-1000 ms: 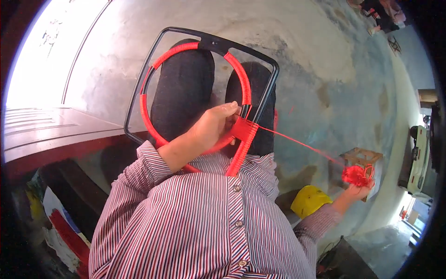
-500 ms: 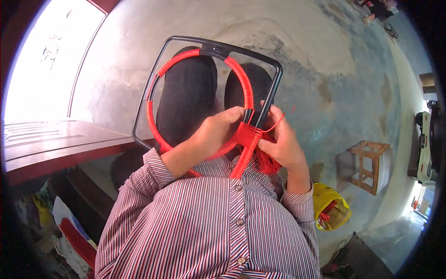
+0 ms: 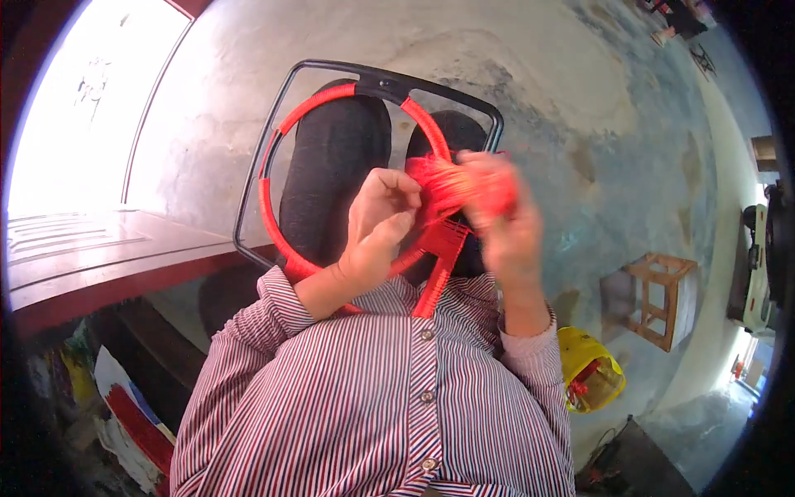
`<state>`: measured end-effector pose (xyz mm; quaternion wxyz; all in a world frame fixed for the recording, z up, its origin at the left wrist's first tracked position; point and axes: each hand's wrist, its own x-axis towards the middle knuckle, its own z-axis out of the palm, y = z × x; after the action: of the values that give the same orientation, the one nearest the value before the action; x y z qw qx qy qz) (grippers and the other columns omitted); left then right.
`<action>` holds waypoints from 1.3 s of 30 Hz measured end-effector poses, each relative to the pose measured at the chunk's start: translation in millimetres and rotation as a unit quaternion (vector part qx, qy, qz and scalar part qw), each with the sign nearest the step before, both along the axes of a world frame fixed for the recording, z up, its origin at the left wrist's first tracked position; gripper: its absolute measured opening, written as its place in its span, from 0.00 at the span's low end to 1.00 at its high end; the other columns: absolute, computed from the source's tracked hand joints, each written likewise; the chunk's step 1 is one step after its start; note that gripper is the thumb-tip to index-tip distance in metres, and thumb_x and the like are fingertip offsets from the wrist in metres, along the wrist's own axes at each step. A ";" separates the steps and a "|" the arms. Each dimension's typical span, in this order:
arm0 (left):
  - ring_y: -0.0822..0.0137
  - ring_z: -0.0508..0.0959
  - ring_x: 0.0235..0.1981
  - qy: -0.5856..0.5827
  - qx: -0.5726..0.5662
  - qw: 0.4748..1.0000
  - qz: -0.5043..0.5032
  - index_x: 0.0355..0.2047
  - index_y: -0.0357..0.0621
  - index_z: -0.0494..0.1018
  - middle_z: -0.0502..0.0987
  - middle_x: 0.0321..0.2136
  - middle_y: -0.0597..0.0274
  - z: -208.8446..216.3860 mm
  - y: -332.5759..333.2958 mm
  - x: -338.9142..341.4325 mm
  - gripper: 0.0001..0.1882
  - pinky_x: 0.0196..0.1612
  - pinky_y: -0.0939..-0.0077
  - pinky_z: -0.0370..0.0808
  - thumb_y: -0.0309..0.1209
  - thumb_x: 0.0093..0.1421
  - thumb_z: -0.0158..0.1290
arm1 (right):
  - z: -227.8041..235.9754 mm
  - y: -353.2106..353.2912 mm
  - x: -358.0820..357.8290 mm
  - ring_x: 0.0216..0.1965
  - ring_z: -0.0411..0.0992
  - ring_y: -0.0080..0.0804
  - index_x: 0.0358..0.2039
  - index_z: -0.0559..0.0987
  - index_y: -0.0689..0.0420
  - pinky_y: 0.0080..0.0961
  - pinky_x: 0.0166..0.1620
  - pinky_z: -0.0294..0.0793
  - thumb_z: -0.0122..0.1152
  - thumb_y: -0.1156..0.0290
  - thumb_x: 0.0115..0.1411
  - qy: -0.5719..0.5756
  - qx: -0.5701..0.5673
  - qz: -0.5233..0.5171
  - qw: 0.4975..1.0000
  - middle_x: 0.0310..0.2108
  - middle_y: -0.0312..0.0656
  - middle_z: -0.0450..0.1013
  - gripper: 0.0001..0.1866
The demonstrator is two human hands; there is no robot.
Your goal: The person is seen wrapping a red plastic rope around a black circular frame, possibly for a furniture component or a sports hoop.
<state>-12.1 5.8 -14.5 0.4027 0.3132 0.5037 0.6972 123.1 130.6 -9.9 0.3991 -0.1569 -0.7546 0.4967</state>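
Watching this from right here: one black frame (image 3: 381, 84) lies across two dark-trousered knees (image 3: 339, 137), with one red-wrapped ring (image 3: 431, 126) inside it, and there's one bundle (image 3: 443, 189) of red string over their right side. Two hands, slightly apart. The right hand (image 3: 507, 232) is clamped round the bundle, super blurry, so don't ask me about individual fingers. The left hand (image 3: 377, 219) is curled up just beside the bundle's left end; honestly can't tell if it's pinching string or just loosely bent. Bundle plus right hand cover most of the frame's right bar, the left forearm crosses the ring low down, and the ring's near edge runs up to the striped shirt (image 3: 356, 398). Also counted one stool (image 3: 672, 306) and one yellow bucket (image 3: 577, 346) on the right, the bucket by the right sleeve with something red (image 3: 580, 388) inside, too small to make out. Frame's near left corner sits close to the wood panel's edge (image 3: 166, 277). Roomier on the other side: floor (image 3: 571, 124) stretches past the knees, with a decent gap between right forearm and stool.
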 end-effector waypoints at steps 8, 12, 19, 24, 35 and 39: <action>0.77 0.62 0.18 -0.134 -0.194 0.971 -0.034 0.52 0.38 0.62 0.68 0.26 0.66 -1.9 8.8 -6.7 0.19 0.19 0.85 0.60 0.29 0.60 0.39 | -0.1 59.3 137.1 0.37 0.71 0.30 0.39 0.75 0.60 0.29 0.43 0.71 0.56 0.68 0.50 -0.349 -0.183 0.083 0.915 0.35 0.39 0.74 0.16; 0.76 0.65 0.21 -0.183 -0.255 0.948 -0.059 0.59 0.37 0.56 0.68 0.27 0.67 4.9 13.4 -4.3 0.26 0.22 0.84 0.61 0.33 0.62 0.38 | -8.0 49.6 174.4 0.40 0.71 0.32 0.38 0.76 0.57 0.33 0.42 0.71 0.55 0.62 0.50 0.175 -0.430 -0.123 0.877 0.31 0.37 0.74 0.17; 0.62 0.70 0.53 -0.271 -0.126 0.946 -0.128 0.59 0.33 0.56 0.70 0.50 0.55 6.3 20.0 -0.2 0.28 0.57 0.70 0.65 0.29 0.59 0.38 | -55.5 82.6 217.6 0.28 0.70 0.35 0.45 0.75 0.58 0.41 0.35 0.76 0.58 0.60 0.55 0.249 -0.499 -0.256 0.790 0.27 0.35 0.70 0.21; 0.60 0.70 0.54 -0.281 -0.123 0.939 -0.156 0.54 0.30 0.62 0.71 0.51 0.52 -3.2 15.7 -3.1 0.26 0.59 0.68 0.64 0.26 0.53 0.39 | -27.8 4.1 76.1 0.25 0.70 0.22 0.47 0.73 0.64 0.23 0.28 0.71 0.61 0.71 0.53 0.038 -0.441 -0.026 0.896 0.23 0.34 0.71 0.20; 0.61 0.75 0.48 -0.305 -0.175 0.924 -0.151 0.44 0.29 0.69 0.76 0.44 0.52 8.0 22.2 -0.9 0.19 0.57 0.69 0.68 0.27 0.55 0.38 | -29.8 -15.5 47.5 0.35 0.72 0.35 0.27 0.72 0.56 0.39 0.46 0.73 0.56 0.71 0.59 0.249 -0.541 0.025 0.803 0.27 0.41 0.73 0.05; 0.62 0.78 0.36 -0.271 -0.203 0.926 -0.164 0.38 0.34 0.70 0.77 0.36 0.53 -10.7 16.7 -9.6 0.14 0.47 0.68 0.74 0.28 0.56 0.39 | -50.5 -9.3 48.0 0.26 0.70 0.34 0.27 0.70 0.57 0.34 0.37 0.73 0.57 0.68 0.60 0.293 -0.591 0.053 0.750 0.21 0.39 0.68 0.09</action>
<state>-21.7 22.5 -25.2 0.6878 0.1024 0.4473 0.5624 171.1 121.3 -60.4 0.4012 -0.1682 -0.1643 0.8853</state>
